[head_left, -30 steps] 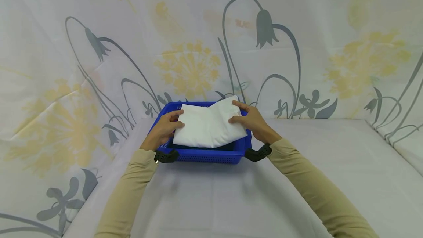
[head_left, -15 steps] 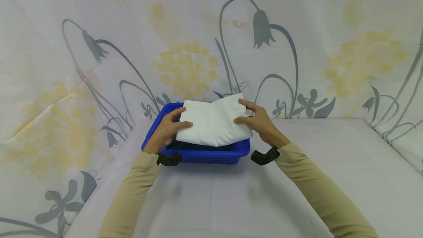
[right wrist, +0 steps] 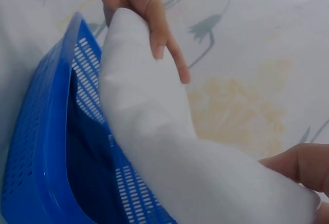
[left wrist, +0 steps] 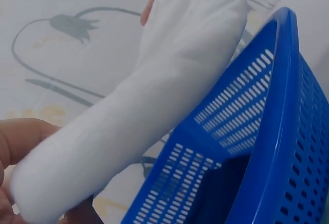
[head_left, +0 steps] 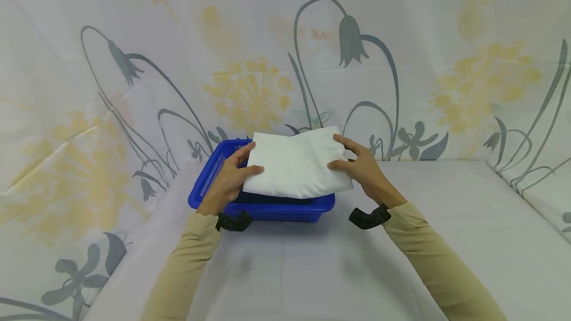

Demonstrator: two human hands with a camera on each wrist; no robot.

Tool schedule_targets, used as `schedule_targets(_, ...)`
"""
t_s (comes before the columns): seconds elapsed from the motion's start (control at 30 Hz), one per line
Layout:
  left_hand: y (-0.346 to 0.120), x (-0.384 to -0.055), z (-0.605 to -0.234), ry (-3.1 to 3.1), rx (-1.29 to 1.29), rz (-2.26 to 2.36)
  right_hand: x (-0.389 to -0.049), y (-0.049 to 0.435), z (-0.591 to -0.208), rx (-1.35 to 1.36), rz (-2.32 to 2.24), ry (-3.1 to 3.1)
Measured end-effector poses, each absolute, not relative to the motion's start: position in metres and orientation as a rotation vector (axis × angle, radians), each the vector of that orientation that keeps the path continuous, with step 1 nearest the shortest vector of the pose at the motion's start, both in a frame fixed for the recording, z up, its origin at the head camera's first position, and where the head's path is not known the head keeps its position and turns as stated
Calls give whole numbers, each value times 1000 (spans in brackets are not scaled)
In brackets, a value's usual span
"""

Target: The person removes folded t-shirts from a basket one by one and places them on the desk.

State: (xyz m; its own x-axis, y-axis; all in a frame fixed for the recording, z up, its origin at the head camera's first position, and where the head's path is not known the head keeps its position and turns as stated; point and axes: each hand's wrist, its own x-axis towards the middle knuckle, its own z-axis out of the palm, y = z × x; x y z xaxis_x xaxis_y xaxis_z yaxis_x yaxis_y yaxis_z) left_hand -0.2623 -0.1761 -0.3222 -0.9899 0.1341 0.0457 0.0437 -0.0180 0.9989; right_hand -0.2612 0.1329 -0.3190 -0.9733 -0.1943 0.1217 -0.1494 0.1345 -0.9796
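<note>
A folded white cloth [head_left: 294,165] is held up between both hands, over the blue basket [head_left: 281,215]. My left hand [head_left: 227,177] pinches its left end, thumb on top and the other fingers at the edge and beneath. At the opposite end, my right hand [head_left: 367,170] grips it the same way. The cloth sags a little in the middle and its right end reaches past the basket's right side. In the right wrist view, dark blue fabric [right wrist: 90,147] lies inside the basket, partly covered by the cloth in the head view.
The basket has slotted walls and stands on a white-covered table [head_left: 437,212] near the back. Behind it hangs a flower-printed curtain [head_left: 267,24]. White table surface extends to the right and in front.
Both hands have carried the white cloth to the right, from over the basket to partly beyond its right side. More of the basket's left end shows now.
</note>
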Motion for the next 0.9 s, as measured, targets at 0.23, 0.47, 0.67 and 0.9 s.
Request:
schedule_targets(0.23, -168, -257, -322, 2093, 227, 2258, -255, 142, -318, -374, -2017, 2350)
schedule_targets(0.47, -160, -254, -323, 2035, 272, 2264, -250, 154, -316, -355, -2037, 2339)
schedule_targets(0.67, -151, -252, -323, 2018, 349, 2262, -244, 166, -308, -371, -2052, 2334)
schedule_targets(0.9, -137, -246, -319, 1976, 394, 2304, -237, 182, -305, -388, -2078, 2325)
